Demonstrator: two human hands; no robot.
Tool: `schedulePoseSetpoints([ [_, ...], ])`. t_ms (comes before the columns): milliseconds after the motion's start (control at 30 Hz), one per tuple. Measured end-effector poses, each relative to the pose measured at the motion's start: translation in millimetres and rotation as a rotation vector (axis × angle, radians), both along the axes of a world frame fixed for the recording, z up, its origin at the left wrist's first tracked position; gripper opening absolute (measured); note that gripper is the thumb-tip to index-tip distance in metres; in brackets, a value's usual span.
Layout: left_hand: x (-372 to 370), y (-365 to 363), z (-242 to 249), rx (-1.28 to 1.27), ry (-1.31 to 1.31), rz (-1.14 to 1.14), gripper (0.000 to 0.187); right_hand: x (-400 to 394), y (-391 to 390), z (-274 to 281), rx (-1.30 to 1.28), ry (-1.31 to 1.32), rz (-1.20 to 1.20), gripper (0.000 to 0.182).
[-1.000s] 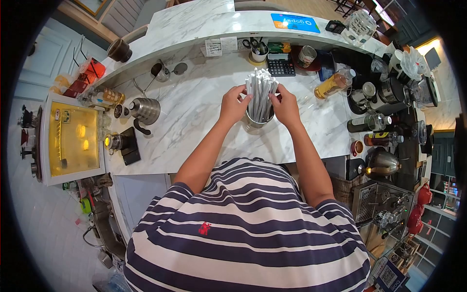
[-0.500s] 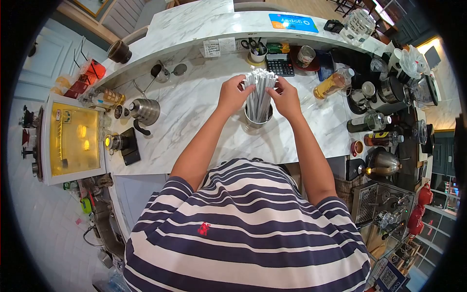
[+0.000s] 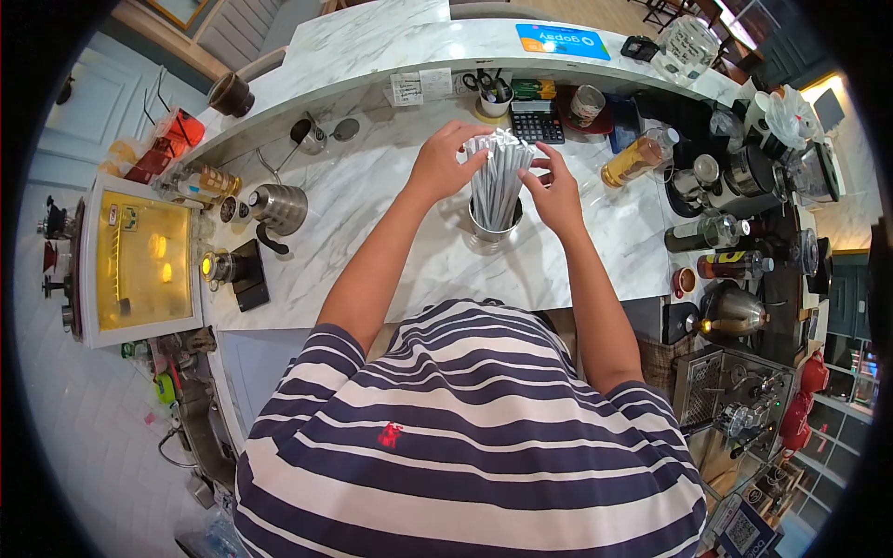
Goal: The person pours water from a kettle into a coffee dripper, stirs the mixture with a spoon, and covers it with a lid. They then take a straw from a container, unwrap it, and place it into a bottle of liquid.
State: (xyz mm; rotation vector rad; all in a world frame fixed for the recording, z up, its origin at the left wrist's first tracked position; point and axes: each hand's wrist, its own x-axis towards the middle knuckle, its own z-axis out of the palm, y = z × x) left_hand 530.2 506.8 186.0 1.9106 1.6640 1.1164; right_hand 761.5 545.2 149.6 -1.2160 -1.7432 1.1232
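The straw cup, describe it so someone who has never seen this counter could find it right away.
On the white marble counter, look at the middle, between the person's left hand and right hand. There stands a metal cup packed with upright white wrapped straws. The gooseneck kettle to its left is also metal, but holds no straws.

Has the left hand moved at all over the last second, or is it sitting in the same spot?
Yes. The left hand has climbed from beside the metal cup to the straws' tops, nearer the calculator.

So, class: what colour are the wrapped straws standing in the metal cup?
White; the straws stand bundled in the metal cup, clearest in the head view.
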Motion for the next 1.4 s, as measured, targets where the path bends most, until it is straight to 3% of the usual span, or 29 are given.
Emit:
schedulePoseSetpoints([
  [200, 8.3, -5.5, -1.6, 0.008, -0.081, 0.051, 0.036, -1.3, -6.3, 6.2, 0.015, 0.04, -0.03, 0.061],
  [400, 7.5, -0.9, -17.2, 0.031, -0.219, 0.099, 0.033, -13.4, 7.9, 4.9, 0.528, -0.161, 0.021, 0.048],
  [500, 1.6, -2.3, -24.4, 0.052, -0.228, 0.08, 0.035, -12.8, 14.2, 6.5, 0.208, -0.125, 0.021, 0.042],
  [600, 6.1, -9.1, -21.1, 0.079, -0.211, 0.062, 0.041, -18.4, 10.4, 13.9, 0.139, -0.002, -0.075, 0.04],
  [733, 11.4, -9.0, -20.6, 0.035, -0.147, 0.172, 0.049, -17.5, 9.4, 15.6, 0.449, -0.066, 0.075, 0.038],
  [900, 21.5, -1.0, -27.6, 0.007, -0.123, 0.274, 0.048, -15.4, 10.4, 7.9, 0.318, -0.057, 0.027, 0.044],
  [1033, 24.7, -6.8, -40.1, 0.023, -0.269, 0.284, 0.049, -12.2, -10.2, 20.9, 0.304, 0.002, -0.076, 0.05],
  [1200, 10.7, -54.4, -84.6, -0.04, -0.41, 0.392, 0.052, 12.0, -57.2, -33.7, 0.496, -0.248, -0.075, 0.052],
  [1300, 2.9, -90.6, -128.3, -0.169, -0.378, 0.506, 0.049, 22.0, -90.4, -44.3, 0.308, -0.446, 0.13, 0.051],
  [1400, 3.5, -121.3, -157.5, -0.29, -0.37, 0.567, 0.048, 23.5, -95.2, -62.7, 0.338, -0.504, 0.196, 0.046],
])
